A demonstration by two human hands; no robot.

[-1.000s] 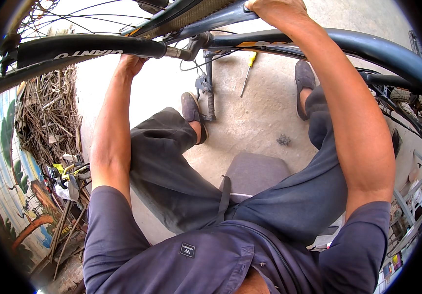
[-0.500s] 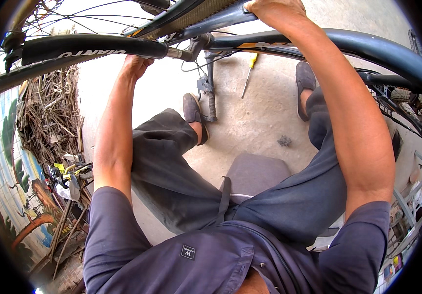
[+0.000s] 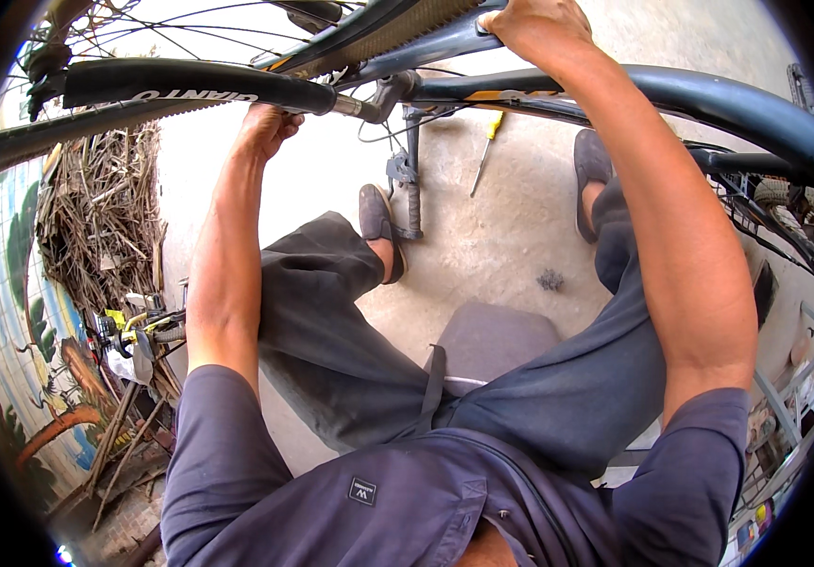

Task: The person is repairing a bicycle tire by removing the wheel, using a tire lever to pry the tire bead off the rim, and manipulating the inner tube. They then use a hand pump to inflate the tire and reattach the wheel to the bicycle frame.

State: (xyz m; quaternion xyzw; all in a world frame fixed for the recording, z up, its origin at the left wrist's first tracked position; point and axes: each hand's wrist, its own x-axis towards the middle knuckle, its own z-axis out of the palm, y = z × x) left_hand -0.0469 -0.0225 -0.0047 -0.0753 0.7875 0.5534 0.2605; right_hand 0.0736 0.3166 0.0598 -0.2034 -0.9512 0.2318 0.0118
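A dark bicycle frame point(image 3: 690, 99) crosses the top of the head view, with a black front fork point(image 3: 199, 80), spoked wheel, tire point(image 3: 29, 142) and steel tube at the joint. My right hand point(image 3: 534, 28) is closed on the upper blue-grey tube point(image 3: 426, 42). My left hand point(image 3: 270, 128) is just under the fork, fingers curled; what they hold is hidden behind it. Below the joint hangs a handlebar end with grip point(image 3: 413, 208) and lever. A yellow-handled screwdriver point(image 3: 488, 142) lies on the concrete floor between my feet.
A grey seat point(image 3: 492, 326) is between my legs. At left are a pile of sticks point(image 3: 95, 217), a painted wall point(image 3: 5, 331) and another handlebar point(image 3: 142, 331) with cluttered parts. At right are bicycle wheels point(image 3: 799, 203) and a metal rack point(image 3: 785, 411).
The fork and my left hand have shifted slightly rightward in the picture. The floor and feet appear a little lower in the view. Both hands keep their hold.
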